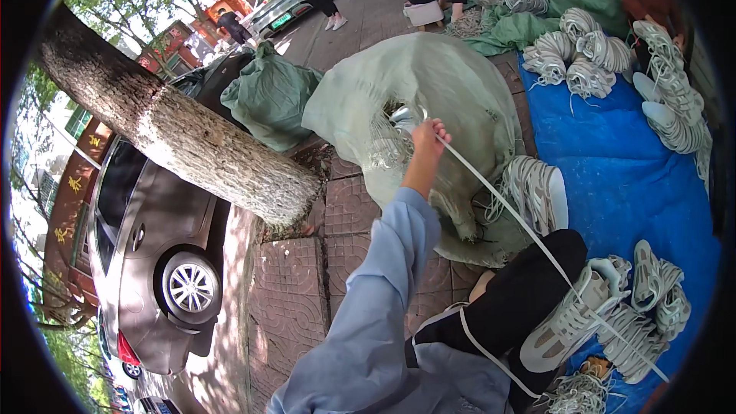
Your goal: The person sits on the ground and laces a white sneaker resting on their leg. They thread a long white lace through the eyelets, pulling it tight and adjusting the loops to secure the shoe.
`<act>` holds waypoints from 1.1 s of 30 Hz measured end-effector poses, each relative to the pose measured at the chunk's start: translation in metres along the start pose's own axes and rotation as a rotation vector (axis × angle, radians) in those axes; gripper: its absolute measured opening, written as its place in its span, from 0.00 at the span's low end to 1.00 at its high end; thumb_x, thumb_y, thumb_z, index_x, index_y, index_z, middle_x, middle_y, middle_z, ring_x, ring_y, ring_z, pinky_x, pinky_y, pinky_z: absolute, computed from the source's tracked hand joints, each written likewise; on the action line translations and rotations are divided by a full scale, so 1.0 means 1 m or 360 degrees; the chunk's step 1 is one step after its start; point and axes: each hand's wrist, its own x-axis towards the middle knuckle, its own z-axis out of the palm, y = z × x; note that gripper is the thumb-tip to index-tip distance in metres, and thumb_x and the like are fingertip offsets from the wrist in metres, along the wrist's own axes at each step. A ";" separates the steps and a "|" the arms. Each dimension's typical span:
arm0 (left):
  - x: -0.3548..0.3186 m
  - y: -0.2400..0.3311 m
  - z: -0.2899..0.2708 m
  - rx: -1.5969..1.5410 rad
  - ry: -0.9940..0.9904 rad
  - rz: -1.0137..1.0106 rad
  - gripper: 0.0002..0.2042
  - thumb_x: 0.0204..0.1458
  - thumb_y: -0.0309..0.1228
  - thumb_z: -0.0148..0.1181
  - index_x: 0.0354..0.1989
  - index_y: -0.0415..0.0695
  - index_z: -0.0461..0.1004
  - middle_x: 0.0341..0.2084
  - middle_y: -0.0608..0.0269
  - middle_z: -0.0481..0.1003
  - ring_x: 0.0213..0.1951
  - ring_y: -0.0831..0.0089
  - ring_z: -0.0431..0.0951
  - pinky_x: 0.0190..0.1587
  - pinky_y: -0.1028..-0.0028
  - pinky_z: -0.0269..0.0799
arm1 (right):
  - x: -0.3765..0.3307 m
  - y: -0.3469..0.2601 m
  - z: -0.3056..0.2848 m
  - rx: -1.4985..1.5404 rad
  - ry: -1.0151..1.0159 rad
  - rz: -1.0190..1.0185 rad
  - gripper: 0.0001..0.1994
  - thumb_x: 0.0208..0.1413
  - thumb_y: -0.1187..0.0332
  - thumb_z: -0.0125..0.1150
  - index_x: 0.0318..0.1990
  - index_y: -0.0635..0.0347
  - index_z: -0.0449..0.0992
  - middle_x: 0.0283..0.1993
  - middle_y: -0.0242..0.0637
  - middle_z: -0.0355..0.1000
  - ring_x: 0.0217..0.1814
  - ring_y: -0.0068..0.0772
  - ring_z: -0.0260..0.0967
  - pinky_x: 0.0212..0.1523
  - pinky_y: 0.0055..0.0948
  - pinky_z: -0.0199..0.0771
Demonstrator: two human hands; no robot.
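My left arm, in a blue-grey sleeve, reaches forward to a large pale green sack point(468, 84). My left hand point(429, 136) is closed around a long white lace point(483, 180), just in front of a torn opening in the sack. Something whitish shows inside that opening. From my hand the lace runs taut down to the right, across my dark trouser leg and over a beige-and-white sneaker point(563, 326), to the lower right rim. My right hand is out of view.
A blue tarp point(613, 176) on the right carries several bundles of sneakers point(586, 54). Another shoe bundle point(537, 192) stands beside the sack. A smaller green sack point(268, 96), a leaning tree trunk point(192, 126) and a parked car point(146, 261) are on the left. People are further back.
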 end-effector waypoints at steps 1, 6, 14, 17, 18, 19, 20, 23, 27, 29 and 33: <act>0.006 0.007 -0.008 0.0048 0.0036 0.0093 0.10 0.54 0.31 0.39 0.24 0.40 0.64 0.12 0.66 0.61 0.13 0.75 0.59 0.14 0.72 0.57 | 0.007 0.002 -0.007 -0.0039 0.0043 0.0005 0.19 0.57 0.72 0.36 0.56 0.66 0.52 0.61 0.40 0.49 0.56 0.29 0.50 0.54 0.26 0.50; 0.033 0.033 -0.038 0.0160 0.0280 0.0225 0.06 0.47 0.26 0.40 0.26 0.39 0.65 0.12 0.66 0.62 0.11 0.78 0.57 0.12 0.75 0.53 | 0.030 0.002 -0.045 -0.0179 0.0152 -0.0039 0.17 0.56 0.73 0.38 0.53 0.66 0.56 0.60 0.40 0.52 0.51 0.27 0.53 0.49 0.24 0.53; 0.011 0.044 -0.037 0.0801 0.0176 0.0270 0.09 0.47 0.24 0.41 0.33 0.37 0.68 0.15 0.64 0.68 0.11 0.80 0.60 0.12 0.79 0.55 | 0.033 0.002 -0.081 -0.0290 0.0257 -0.0070 0.13 0.54 0.74 0.40 0.47 0.68 0.63 0.58 0.40 0.55 0.43 0.24 0.58 0.41 0.20 0.58; -0.016 0.006 -0.005 0.1027 -0.0389 0.0165 0.11 0.48 0.24 0.45 0.38 0.36 0.70 0.17 0.61 0.70 0.15 0.75 0.68 0.15 0.78 0.64 | 0.017 -0.011 -0.097 -0.0328 0.0314 -0.0112 0.13 0.54 0.74 0.41 0.45 0.68 0.65 0.57 0.40 0.57 0.39 0.22 0.59 0.38 0.19 0.60; -0.042 -0.001 0.004 0.1132 -0.0551 0.0074 0.11 0.49 0.24 0.46 0.39 0.35 0.70 0.19 0.60 0.71 0.17 0.73 0.72 0.18 0.77 0.68 | 0.020 -0.008 -0.107 -0.0338 0.0303 -0.0094 0.12 0.54 0.75 0.42 0.44 0.68 0.66 0.57 0.40 0.57 0.38 0.22 0.60 0.37 0.19 0.61; -0.061 -0.013 0.021 0.1307 -0.0668 0.0160 0.10 0.48 0.24 0.48 0.38 0.36 0.71 0.20 0.60 0.72 0.19 0.74 0.73 0.19 0.78 0.68 | 0.014 -0.014 -0.116 -0.0351 0.0293 -0.0129 0.12 0.53 0.75 0.42 0.44 0.68 0.67 0.57 0.40 0.58 0.37 0.22 0.61 0.36 0.18 0.61; -0.083 -0.042 0.039 0.1437 -0.0840 0.0202 0.10 0.48 0.25 0.49 0.37 0.36 0.72 0.22 0.60 0.73 0.21 0.74 0.74 0.21 0.78 0.69 | 0.000 -0.034 -0.125 -0.0381 0.0268 -0.0191 0.12 0.53 0.75 0.43 0.43 0.69 0.68 0.56 0.40 0.58 0.36 0.21 0.61 0.35 0.18 0.62; -0.156 -0.095 0.047 0.1699 -0.1216 0.0434 0.07 0.49 0.25 0.51 0.33 0.37 0.73 0.24 0.61 0.75 0.25 0.75 0.75 0.27 0.80 0.69 | -0.024 -0.048 0.006 -0.0623 -0.0018 -0.0124 0.14 0.48 0.75 0.47 0.43 0.67 0.69 0.40 0.34 0.63 0.26 0.18 0.58 0.27 0.15 0.59; -0.229 -0.150 0.065 0.1851 -0.1589 0.0887 0.05 0.46 0.23 0.54 0.30 0.41 0.74 0.24 0.62 0.75 0.27 0.74 0.75 0.31 0.77 0.69 | -0.089 -0.051 0.228 -0.0393 -0.0563 0.0224 0.03 0.40 0.75 0.55 0.23 0.66 0.72 0.19 0.35 0.66 0.15 0.20 0.61 0.17 0.18 0.61; -0.241 -0.170 0.068 0.1908 -0.1788 0.1235 0.05 0.42 0.23 0.57 0.29 0.42 0.74 0.24 0.62 0.75 0.29 0.71 0.75 0.33 0.74 0.69 | -0.106 -0.053 0.274 -0.0403 -0.0727 0.0359 0.02 0.41 0.78 0.58 0.23 0.67 0.71 0.18 0.37 0.67 0.15 0.20 0.62 0.14 0.19 0.57; -0.249 -0.180 0.069 0.2085 -0.1977 0.1714 0.06 0.35 0.22 0.58 0.24 0.43 0.73 0.20 0.63 0.72 0.32 0.66 0.72 0.34 0.69 0.65 | -0.125 -0.027 0.322 -0.0994 -0.1079 0.0219 0.01 0.40 0.78 0.57 0.22 0.65 0.71 0.19 0.33 0.68 0.15 0.19 0.64 0.14 0.17 0.57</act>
